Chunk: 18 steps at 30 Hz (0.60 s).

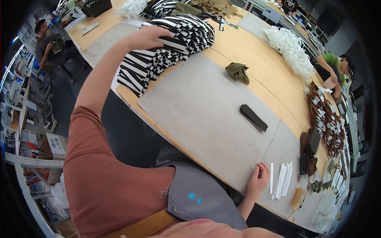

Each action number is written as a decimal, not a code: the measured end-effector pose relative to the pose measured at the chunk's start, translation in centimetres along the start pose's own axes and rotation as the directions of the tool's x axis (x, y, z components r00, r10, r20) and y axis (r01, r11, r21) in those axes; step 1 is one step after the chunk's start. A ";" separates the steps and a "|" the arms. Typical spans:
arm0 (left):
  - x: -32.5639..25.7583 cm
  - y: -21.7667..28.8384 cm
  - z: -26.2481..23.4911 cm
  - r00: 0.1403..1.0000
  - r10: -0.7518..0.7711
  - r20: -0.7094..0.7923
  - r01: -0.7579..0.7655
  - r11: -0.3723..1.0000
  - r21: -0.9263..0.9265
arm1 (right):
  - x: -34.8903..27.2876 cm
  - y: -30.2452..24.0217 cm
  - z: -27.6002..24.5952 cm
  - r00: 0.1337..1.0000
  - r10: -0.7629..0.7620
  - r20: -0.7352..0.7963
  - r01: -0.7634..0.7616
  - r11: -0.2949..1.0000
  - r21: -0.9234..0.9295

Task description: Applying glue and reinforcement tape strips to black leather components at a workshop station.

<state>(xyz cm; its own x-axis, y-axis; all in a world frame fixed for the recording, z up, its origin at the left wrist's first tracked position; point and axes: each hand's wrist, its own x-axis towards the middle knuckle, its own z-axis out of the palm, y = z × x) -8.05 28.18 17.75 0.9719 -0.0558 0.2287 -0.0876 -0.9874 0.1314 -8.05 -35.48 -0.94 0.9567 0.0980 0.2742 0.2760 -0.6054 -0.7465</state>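
Note:
At the far left of the table my left hand [149,37] is stretched out over a long heap of black-and-white strips [166,59]. Its fingers and thumb close round the end of a small bundle on top of the heap. By the near edge, my right hand [258,180] rests on the grey mat [210,131] with its fingers curled in, and nothing shows in them. Just right of it lie several narrow white strips [282,180]. Farther in, a folded dark strip [253,118] and a crumpled olive cloth piece [238,72] lie apart from both hands.
White tangled cord [289,51] and brown bundles with white tags [325,119] line the table's far right side. A yellowish bottle [298,198] stands near the right corner. One co-worker [337,69] is at the right, another [51,47] sits at the left.

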 end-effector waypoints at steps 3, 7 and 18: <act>0.4 -5.7 -1.9 0.994 -0.105 0.028 0.104 0.994 0.014 | 0.0 -0.2 -0.3 1.000 -0.017 0.003 0.018 0.997 -0.071; 2.9 -8.8 -2.0 0.997 -0.075 -0.028 0.078 0.989 0.129 | -0.6 0.9 -0.5 0.998 -0.063 0.005 0.063 0.987 -0.147; 2.0 11.5 6.6 0.911 0.362 -0.195 -0.395 0.904 -0.167 | 2.9 -6.3 5.0 0.824 -0.049 0.565 0.396 0.763 -0.511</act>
<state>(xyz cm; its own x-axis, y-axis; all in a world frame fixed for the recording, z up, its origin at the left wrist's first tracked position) -5.63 15.71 13.39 0.8114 -0.3796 0.4445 -0.4993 -0.8455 0.1894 -6.59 -27.48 1.53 0.8269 0.5566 -0.0798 0.5419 -0.8268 -0.1509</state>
